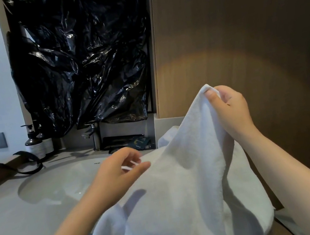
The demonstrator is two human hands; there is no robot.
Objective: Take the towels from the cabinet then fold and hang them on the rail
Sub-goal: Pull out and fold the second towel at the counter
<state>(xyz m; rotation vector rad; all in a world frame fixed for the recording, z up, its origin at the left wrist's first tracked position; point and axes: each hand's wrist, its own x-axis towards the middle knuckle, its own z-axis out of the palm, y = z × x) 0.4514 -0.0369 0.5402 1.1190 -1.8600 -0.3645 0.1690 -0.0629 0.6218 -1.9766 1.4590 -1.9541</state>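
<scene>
Towel (pixel 182 185) hangs just right of the sink (pixel 44 190), lower part slumped on the counter (pixel 12 215) edge. Right hand (pixel 229 108) pinches one corner, lifted high to the sink's right. Left hand (pixel 118 173) lower, at the sink's right rim, fingers curled on a hem. Judgement: slide left hand to the matching corner, pull the top edge taut and level before folding

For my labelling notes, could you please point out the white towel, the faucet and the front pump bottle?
white towel (pixel 184 195): head view, middle of the draped cloth.
faucet (pixel 96 137): head view, its upright body.
front pump bottle (pixel 34 143): head view, dark body above the label.
</scene>
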